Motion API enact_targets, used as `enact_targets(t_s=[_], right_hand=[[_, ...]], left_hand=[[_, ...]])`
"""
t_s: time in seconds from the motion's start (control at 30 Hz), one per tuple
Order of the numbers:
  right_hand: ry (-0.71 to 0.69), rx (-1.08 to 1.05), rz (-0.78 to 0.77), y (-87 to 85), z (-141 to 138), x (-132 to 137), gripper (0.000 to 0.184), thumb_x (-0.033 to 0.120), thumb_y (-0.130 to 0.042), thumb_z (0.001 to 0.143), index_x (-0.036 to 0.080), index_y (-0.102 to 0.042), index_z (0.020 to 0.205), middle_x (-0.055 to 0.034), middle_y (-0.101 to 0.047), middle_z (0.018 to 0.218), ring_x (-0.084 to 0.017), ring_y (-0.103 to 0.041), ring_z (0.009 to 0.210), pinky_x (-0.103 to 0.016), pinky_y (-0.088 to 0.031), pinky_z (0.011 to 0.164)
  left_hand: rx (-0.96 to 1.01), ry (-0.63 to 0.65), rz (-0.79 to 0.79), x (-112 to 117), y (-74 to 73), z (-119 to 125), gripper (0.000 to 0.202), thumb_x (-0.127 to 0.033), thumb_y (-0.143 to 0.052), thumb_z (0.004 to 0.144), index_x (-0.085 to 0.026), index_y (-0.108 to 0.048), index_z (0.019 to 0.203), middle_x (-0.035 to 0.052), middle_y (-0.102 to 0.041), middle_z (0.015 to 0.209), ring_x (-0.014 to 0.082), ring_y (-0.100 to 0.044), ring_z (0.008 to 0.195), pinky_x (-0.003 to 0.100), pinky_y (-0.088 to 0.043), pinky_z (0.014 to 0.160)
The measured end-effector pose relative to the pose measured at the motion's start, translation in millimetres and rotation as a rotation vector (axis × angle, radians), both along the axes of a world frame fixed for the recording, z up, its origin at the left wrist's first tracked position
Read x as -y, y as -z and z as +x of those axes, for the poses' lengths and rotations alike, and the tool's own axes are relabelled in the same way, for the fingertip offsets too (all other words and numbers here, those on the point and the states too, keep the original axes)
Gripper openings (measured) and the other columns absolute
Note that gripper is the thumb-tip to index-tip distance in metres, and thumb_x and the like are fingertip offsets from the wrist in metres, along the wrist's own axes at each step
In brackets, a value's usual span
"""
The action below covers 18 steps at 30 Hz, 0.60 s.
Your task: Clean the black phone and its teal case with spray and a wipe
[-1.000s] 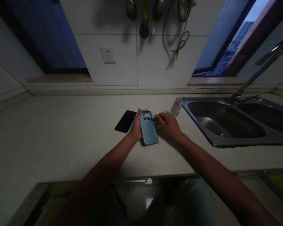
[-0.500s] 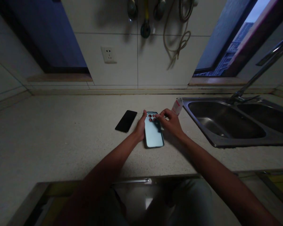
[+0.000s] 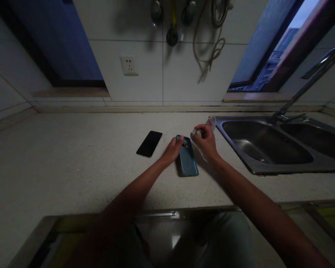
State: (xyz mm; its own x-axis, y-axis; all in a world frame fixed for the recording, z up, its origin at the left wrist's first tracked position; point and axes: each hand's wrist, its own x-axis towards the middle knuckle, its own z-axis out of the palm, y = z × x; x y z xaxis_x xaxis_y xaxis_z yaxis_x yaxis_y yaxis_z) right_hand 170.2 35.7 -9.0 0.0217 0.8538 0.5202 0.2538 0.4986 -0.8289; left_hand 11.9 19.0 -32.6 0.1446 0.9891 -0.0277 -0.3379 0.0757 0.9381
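Observation:
My left hand [image 3: 172,149] is closed on the upper left edge of a blue-green phone case [image 3: 188,162], its thumb beside the round camera holes. The case is tilted and darker toward me. Just right of it, my right hand [image 3: 207,140] pinches a small crumpled whitish piece [image 3: 195,133]; its material is unclear. Behind those fingers is a clear plastic bag [image 3: 211,121] with a red stripe, partly covered by the hand. A smartphone [image 3: 149,143] with a black screen lies flat on the counter, left of my left hand.
The pale speckled counter [image 3: 80,156] runs along a tiled wall with a power socket [image 3: 129,66]. A steel double sink [image 3: 265,145] with a tap [image 3: 309,83] is on the right. Pipes and a looped cord [image 3: 212,56] hang above.
The phone case has shifted right and tilted, and its surface looks darker. My left hand moved right with it. My right hand has come off the case, and the whitish piece shows in its fingers.

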Motion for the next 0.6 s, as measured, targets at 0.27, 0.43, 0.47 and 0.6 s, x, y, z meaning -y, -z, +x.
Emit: enact_targets(t_s=[0.27, 0.43, 0.47, 0.6], right_hand=[[0.090, -0.093, -0.093, 5.0, -4.9, 0.7, 0.029, 0.032, -0.064, 0.070, 0.024, -0.060, 0.098, -0.0017, -0.059, 0.091, -0.015, -0.053, 0.072, -0.026, -0.045, 0.061], [-0.035, -0.102, -0.185, 4.7, -3.8, -2.9, 0.038, 0.037, -0.074, 0.068, 0.024, -0.063, 0.101, -0.0001, -0.061, 0.081, -0.016, -0.057, 0.071, -0.028, -0.049, 0.061], [-0.054, -0.119, -0.201, 3.4, -3.3, -2.9, 0.041, 0.038, -0.076, 0.067, 0.024, -0.064, 0.102, 0.0007, -0.061, 0.078, -0.016, -0.057, 0.070, -0.029, -0.050, 0.062], [-0.063, -0.192, -0.226, -2.8, -1.8, -0.8, 0.046, 0.040, -0.084, 0.062, 0.023, -0.067, 0.101, 0.0015, -0.062, 0.076, -0.016, -0.058, 0.068, -0.030, -0.050, 0.063]], left_hand=[[-0.453, -0.051, 0.310, 5.8, -9.1, -10.0, 0.020, -0.038, -0.073, 0.082, -0.023, -0.074, 0.094, 0.0055, -0.066, 0.075, 0.0263, -0.061, 0.083, 0.035, -0.042, 0.088], [-0.681, -0.018, 0.395, 3.5, -9.3, -16.3, 0.015, -0.036, -0.065, 0.085, -0.024, -0.074, 0.085, 0.0087, -0.070, 0.081, 0.0286, -0.064, 0.085, 0.037, -0.045, 0.091], [-0.712, -0.034, 0.400, 3.0, -9.0, -17.3, 0.014, -0.036, -0.066, 0.084, -0.025, -0.073, 0.083, 0.0094, -0.070, 0.082, 0.0298, -0.064, 0.090, 0.038, -0.045, 0.093], [-0.876, -0.134, 0.424, -0.1, -11.6, -25.7, 0.010, -0.033, -0.064, 0.084, -0.024, -0.070, 0.083, 0.0122, -0.069, 0.090, 0.0322, -0.063, 0.101, 0.042, -0.041, 0.103]])
